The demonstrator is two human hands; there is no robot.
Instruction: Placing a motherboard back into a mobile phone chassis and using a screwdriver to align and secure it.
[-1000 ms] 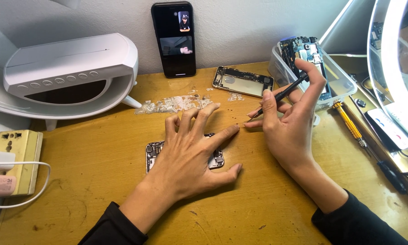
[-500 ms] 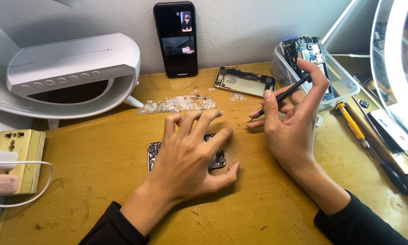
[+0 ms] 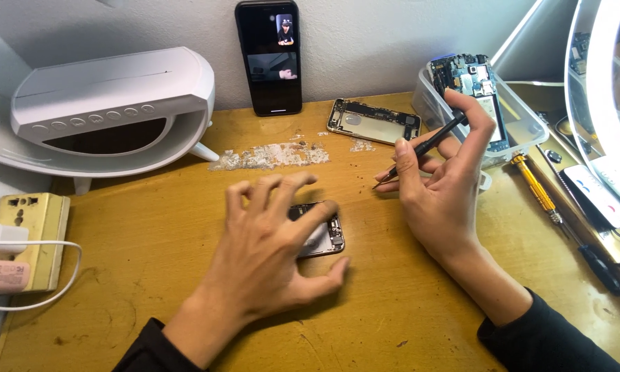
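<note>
Looking down from the head view, I see my left hand (image 3: 269,255) nearest, fingers clawed and spread, fingertips pressed on an opened phone (image 3: 322,235) lying flat on the wooden desk (image 3: 151,275). Thumb sits on the wood just below the phone's near edge. Not a closed grasp: the hand arches over the phone and pins it, palm raised off it. Most of the phone is hidden under the fingers; only its right part shows, with bare internals.

Right hand (image 3: 441,186) is just right of the phone, its heel on the desk. Fingers curl round a thin black tool (image 3: 420,150), pinched between thumb and forefinger, pen-style. Tip points down-left, above the wood, near the phone but apart from it.

Farther back: a patch of pale debris (image 3: 269,156) on the desk, then a second phone frame (image 3: 372,122) lying flat. A clear plastic tub (image 3: 523,131) stands behind the right hand, with a circuit board (image 3: 465,74) propped in it. A yellow-handled screwdriver (image 3: 536,189) lies to the right of the hand.

Far left, a white lamp-shaped device (image 3: 110,103) and a yellowed power strip (image 3: 31,231) with a white cable. At the wall, a dark phone (image 3: 269,58) stands upright, screen lit. A ring light (image 3: 599,103) fills the right edge.
</note>
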